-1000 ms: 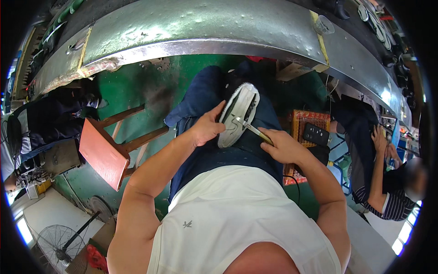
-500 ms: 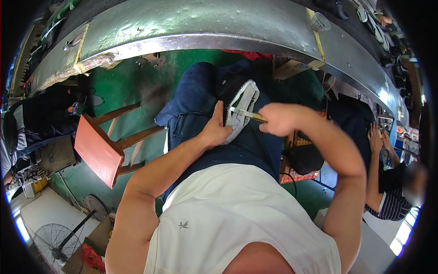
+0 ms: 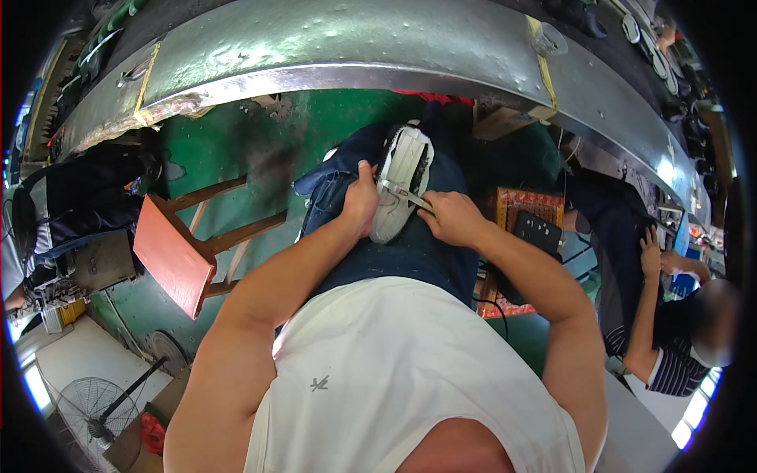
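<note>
Resting the shoe [image 3: 405,164] sole-up on the lap [image 3: 419,265]; clasping its left edge with partly hidden fingers of the left hand [image 3: 362,202], likely for steadiness; pinching a flat-headed tool [image 3: 401,191] in the right hand [image 3: 453,219], reaching across the shoe.

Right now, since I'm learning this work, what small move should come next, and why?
Perhaps work the tool lightly along the shoe: the left hand steadies its side, while the right hand has the tool's head over its pale, upward-facing surface.
</note>
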`<state>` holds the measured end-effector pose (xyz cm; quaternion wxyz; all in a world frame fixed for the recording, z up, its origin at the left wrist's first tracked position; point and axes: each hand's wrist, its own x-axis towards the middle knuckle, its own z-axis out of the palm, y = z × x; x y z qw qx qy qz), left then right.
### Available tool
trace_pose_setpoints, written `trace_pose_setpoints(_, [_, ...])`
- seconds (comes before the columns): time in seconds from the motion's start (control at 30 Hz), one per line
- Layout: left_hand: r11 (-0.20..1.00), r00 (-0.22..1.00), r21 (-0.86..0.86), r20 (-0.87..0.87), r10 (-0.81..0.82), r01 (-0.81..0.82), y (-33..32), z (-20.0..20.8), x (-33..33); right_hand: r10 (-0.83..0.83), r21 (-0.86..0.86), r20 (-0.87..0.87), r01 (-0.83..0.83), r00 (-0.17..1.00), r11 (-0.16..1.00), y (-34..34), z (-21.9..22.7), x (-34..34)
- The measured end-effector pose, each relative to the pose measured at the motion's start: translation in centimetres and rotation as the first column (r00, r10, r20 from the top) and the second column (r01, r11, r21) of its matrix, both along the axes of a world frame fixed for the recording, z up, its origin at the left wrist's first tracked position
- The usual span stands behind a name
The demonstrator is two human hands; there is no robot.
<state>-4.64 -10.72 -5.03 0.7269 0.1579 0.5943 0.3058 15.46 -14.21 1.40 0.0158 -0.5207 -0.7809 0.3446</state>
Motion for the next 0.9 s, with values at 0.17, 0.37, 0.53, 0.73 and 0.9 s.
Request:
trace_pose_setpoints(0.17, [0.924, 0.835, 0.316, -0.550, -0.007, 0.216, -0.2, -3.2, 1.4, -0.122, -0.137, 0.004, 0.121, 0.993, 0.983, -1.3, 1.1, 1.3])
trace_pose_setpoints(0.37, [0.750, 0.723, 0.453, -0.689, -0.048, 0.482, -0.9, -1.8, 1.2, -0.085, 0.218, 0.112, 0.059, 0.990, 0.974, -0.1, 1.0, 3.3])
trace_pose_setpoints(0.53, [0.601, 0.726, 0.546, -0.683, -0.084, 0.584, -1.2, -0.9, 0.7, -0.149, 0.352, 0.023, 0.132, 0.989, 0.926, 1.5, -4.6, 4.5])
trace_pose_setpoints(0.73, [0.242, 0.513, 0.481, -0.853, -0.092, 0.843, -0.9, 0.1, -0.4, -0.282, 0.097, 0.074, 0.274, 0.957, 0.957, -1.3, -3.9, 6.0])
trace_pose_setpoints(0.9, [0.206, 0.334, 0.290, -0.916, -0.223, 0.935, 0.4, 1.7, -0.7, -0.378, -0.648, -0.092, 0.233, 0.921, 0.726, 2.9, 0.7, 7.5])
